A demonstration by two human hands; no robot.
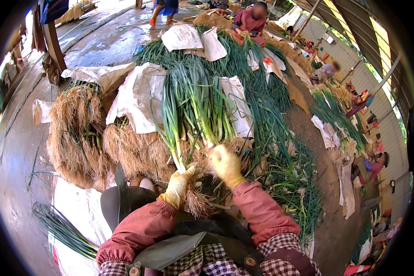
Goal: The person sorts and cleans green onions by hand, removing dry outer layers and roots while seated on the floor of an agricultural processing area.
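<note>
My left hand (pixel 181 185), in a yellowish glove, is closed around the white lower stalks of some green onions (pixel 175 149). Their green leaves stretch away from me, and stringy roots (pixel 198 201) hang below the glove. My right hand (pixel 226 166), gloved too, is raised just right of it with curled fingers, in front of the root ends of the pile. What those fingers hold, if anything, is hidden and slightly blurred. Ahead of both hands lies a big heap of green onions (pixel 195 92) with pale stalks pointing towards me.
White sacks (pixel 140 96) cover parts of the heap. Bundles with brown roots (pixel 76 133) stand at left. Loose leaves (pixel 294 184) are strewn at right. A white sheet (pixel 80 207) with a leafy bunch (pixel 62 225) lies lower left. A co-worker (pixel 250 23) sits beyond the heap; others work along the right.
</note>
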